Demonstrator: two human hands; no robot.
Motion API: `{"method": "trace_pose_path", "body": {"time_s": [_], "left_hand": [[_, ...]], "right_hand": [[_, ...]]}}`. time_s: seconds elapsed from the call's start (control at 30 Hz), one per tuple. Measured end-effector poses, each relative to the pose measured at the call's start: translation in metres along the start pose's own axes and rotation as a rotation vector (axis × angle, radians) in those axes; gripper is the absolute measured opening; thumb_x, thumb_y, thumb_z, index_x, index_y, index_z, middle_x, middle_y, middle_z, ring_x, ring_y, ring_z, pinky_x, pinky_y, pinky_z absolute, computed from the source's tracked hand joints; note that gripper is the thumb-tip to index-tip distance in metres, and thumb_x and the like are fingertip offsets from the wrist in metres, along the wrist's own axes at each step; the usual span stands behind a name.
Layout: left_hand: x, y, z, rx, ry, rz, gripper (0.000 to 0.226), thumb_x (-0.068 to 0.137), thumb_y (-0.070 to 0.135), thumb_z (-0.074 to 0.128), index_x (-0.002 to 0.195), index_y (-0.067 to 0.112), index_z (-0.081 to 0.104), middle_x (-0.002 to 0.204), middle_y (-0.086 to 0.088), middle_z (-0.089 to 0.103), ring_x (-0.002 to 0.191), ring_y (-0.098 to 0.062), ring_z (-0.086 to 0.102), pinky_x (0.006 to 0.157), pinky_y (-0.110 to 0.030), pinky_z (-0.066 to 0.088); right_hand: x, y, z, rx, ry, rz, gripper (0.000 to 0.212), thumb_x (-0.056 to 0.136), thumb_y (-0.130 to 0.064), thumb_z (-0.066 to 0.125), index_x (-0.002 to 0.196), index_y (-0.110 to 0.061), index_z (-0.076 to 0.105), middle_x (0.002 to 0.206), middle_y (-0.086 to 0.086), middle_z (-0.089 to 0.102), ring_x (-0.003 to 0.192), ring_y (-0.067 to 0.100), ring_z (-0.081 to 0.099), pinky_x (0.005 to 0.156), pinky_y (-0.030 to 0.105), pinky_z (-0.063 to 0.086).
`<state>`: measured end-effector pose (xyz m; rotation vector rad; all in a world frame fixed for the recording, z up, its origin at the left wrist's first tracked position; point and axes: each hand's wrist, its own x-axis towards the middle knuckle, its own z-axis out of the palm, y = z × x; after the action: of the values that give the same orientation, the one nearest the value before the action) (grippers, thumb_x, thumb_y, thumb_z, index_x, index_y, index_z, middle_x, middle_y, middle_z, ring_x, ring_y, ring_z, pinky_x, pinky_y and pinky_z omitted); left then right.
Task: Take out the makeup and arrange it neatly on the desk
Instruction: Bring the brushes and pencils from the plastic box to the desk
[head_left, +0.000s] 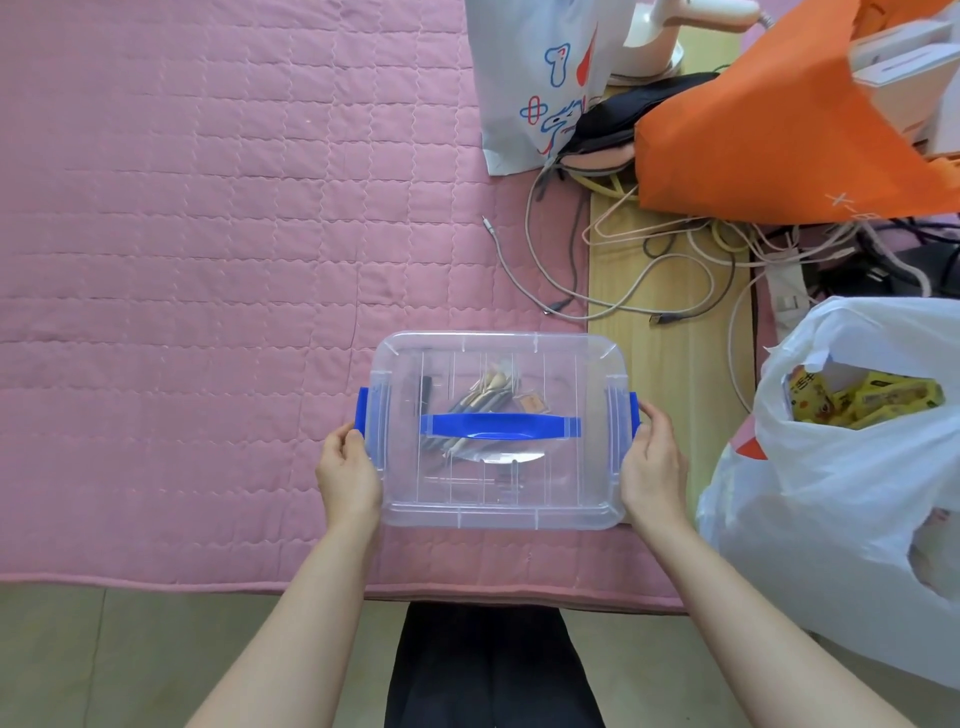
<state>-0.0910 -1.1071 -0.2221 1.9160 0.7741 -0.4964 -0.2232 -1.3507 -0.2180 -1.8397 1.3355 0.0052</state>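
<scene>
Clear storage box, lid on, blue handle flat across the top, sits near the front edge of the pink quilted cover. Left hand grips the left blue latch, fingers curled round it. Right hand grips the right latch likewise. Makeup items lie inside, dimly seen through the lid.

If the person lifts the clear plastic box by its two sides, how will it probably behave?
The clear box looks rigid, with ribbed walls, so it probably keeps its shape between the left hand and right hand. It holds only a few brushes, so it is likely light. They lie loose and may slide if it tilts.
</scene>
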Motion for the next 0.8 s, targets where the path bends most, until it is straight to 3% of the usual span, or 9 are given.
{"method": "trace_pose_path", "body": {"time_s": [0.07,0.17,0.23,0.33,0.47,0.63,0.8], "left_hand": [[-0.007,0.003,-0.001,0.016,0.009,0.062,0.030,0.097,0.026,0.038,0.121,0.023,0.056,0.117,0.003,0.061,0.103,-0.016,0.056,0.080,-0.024,0.041],[-0.018,0.006,-0.003,0.146,0.052,0.207,0.036,0.099,0.028,0.037,0.133,0.026,0.048,0.133,0.004,0.054,0.121,-0.016,0.048,0.100,-0.030,0.038],[-0.027,0.010,-0.004,0.256,0.046,0.408,0.040,0.099,0.024,0.039,0.138,0.024,0.045,0.140,0.004,0.047,0.132,-0.013,0.038,0.111,-0.031,0.029],[-0.040,0.014,0.003,0.429,-0.048,0.769,0.041,0.096,0.010,0.048,0.137,0.013,0.048,0.145,0.001,0.043,0.141,-0.015,0.028,0.116,-0.026,0.019],[-0.051,0.013,0.019,0.668,-0.204,1.046,0.045,0.091,0.008,0.060,0.135,0.010,0.050,0.145,-0.004,0.045,0.142,-0.023,0.028,0.114,-0.042,0.029],[-0.052,0.012,0.031,0.814,-0.298,1.104,0.047,0.090,0.014,0.063,0.136,0.012,0.051,0.149,-0.004,0.040,0.143,-0.028,0.027,0.111,-0.049,0.033],[-0.055,0.015,0.037,0.809,-0.292,1.073,0.040,0.090,0.011,0.063,0.129,0.010,0.057,0.147,-0.006,0.043,0.141,-0.031,0.030,0.109,-0.052,0.034]], "right_hand": [[-0.002,-0.003,-0.004,0.009,0.004,-0.017,0.040,0.101,-0.019,0.029,0.139,-0.020,0.039,0.127,-0.002,0.055,0.106,0.013,0.049,0.089,0.026,0.034],[-0.008,-0.010,-0.011,-0.024,-0.020,-0.091,0.047,0.098,-0.013,0.033,0.144,-0.018,0.031,0.146,0.001,0.042,0.131,0.016,0.040,0.101,0.025,0.031],[-0.013,-0.017,-0.016,-0.122,-0.039,-0.200,0.051,0.096,-0.010,0.035,0.146,-0.017,0.028,0.149,0.000,0.036,0.137,0.015,0.032,0.108,0.025,0.026],[-0.023,-0.027,-0.017,-0.283,-0.056,-0.421,0.054,0.093,-0.003,0.041,0.146,-0.011,0.031,0.151,0.004,0.034,0.142,0.018,0.025,0.117,0.035,0.022],[-0.036,-0.039,-0.008,-0.473,-0.120,-0.618,0.053,0.090,-0.002,0.050,0.142,-0.010,0.040,0.152,0.010,0.032,0.144,0.028,0.022,0.116,0.048,0.023],[-0.042,-0.046,0.012,-0.689,-0.217,-0.649,0.048,0.098,-0.031,0.041,0.145,-0.025,0.035,0.158,0.004,0.018,0.147,0.029,0.007,0.116,0.057,0.012],[-0.042,-0.048,0.019,-0.784,-0.211,-0.625,0.048,0.096,-0.035,0.049,0.142,-0.027,0.041,0.158,0.004,0.019,0.146,0.032,0.010,0.111,0.065,0.014]]}}
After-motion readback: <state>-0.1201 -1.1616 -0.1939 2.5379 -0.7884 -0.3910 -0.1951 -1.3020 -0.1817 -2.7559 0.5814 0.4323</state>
